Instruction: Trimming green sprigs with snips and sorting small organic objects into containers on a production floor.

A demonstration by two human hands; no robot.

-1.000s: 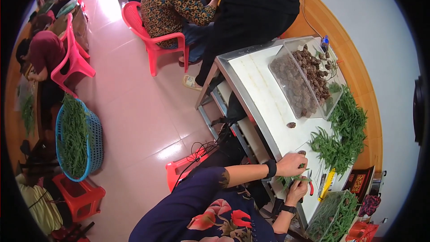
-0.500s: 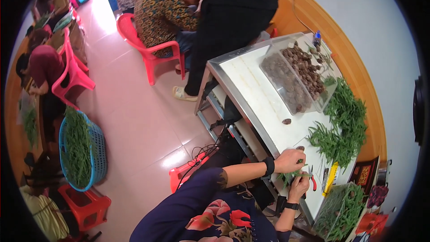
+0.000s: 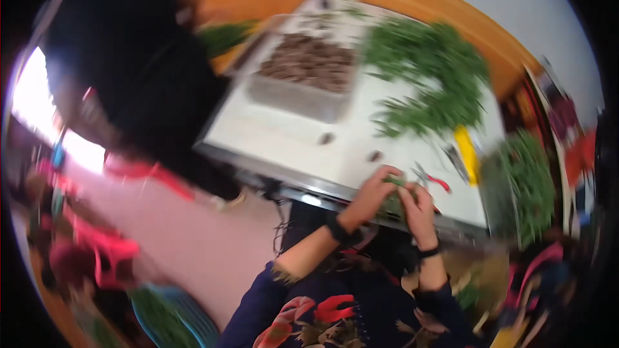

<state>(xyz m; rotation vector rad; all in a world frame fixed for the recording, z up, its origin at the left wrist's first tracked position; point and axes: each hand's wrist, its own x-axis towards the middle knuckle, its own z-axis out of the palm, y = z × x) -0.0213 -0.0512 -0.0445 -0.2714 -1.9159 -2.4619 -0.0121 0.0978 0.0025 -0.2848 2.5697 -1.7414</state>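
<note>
While the view is blurred, both hands meet at the near edge of the white worktop (image 3: 284,135): the left hand (image 3: 373,192) and right hand (image 3: 418,205) grasp a small bunch of green stems (image 3: 391,201) between them, red-handled scissors (image 3: 431,179) just beside.

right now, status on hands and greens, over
Left hand and right hand both closed on small green bunch at table edge. Red-handled snips beside right hand. Picture blurred.

One clear tub (image 3: 303,93), two small brown pieces (image 3: 327,138), one yellow tool (image 3: 467,153).
</note>
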